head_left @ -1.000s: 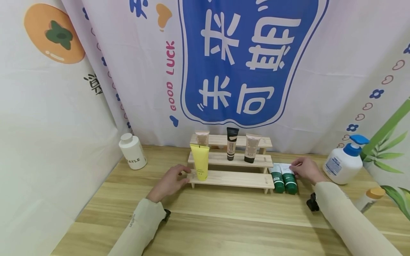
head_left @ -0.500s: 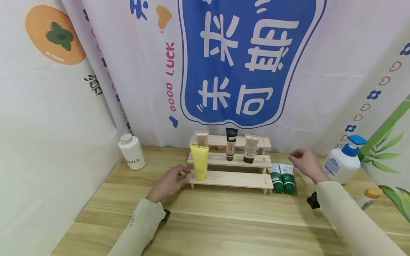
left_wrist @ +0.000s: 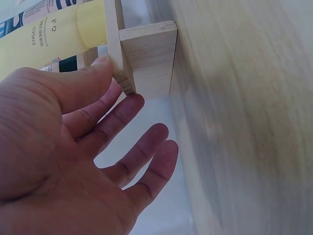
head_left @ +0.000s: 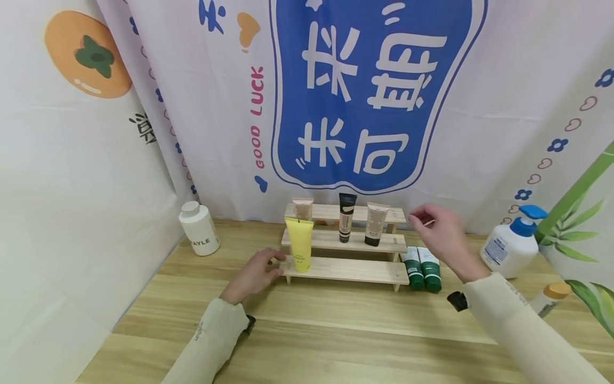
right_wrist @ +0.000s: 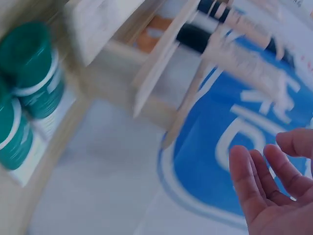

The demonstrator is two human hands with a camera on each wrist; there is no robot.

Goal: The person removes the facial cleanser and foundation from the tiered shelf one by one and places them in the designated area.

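My left hand (head_left: 254, 274) pinches the left end of the lowest step of a three-step wooden rack (head_left: 355, 269). In the left wrist view its thumb lies against the board's edge, forefingers beneath, the other fingers loose. A yellow tube (head_left: 300, 242) stands on that step beside it. Higher on the rack stand a black tube (head_left: 345, 216), a pinkish tube (head_left: 377, 221) and another pinkish tube (head_left: 303, 205), partly hidden by the yellow one. My right hand (head_left: 443, 232) hovers near the rack's upper right end, fingers loosely bent and holding nothing.
Two white-and-green tubes (head_left: 422, 269) lie side by side at the rack's right end. Farther right are a white pump bottle (head_left: 509, 248) and an orange-capped bottle (head_left: 551, 296). A white bottle (head_left: 199, 232) stands back left. A printed curtain (head_left: 225, 160) hangs behind the table.
My right hand has left the right-hand green tube, which it touched a second ago, and moved up and left toward the rack's top step. The left hand keeps its place.
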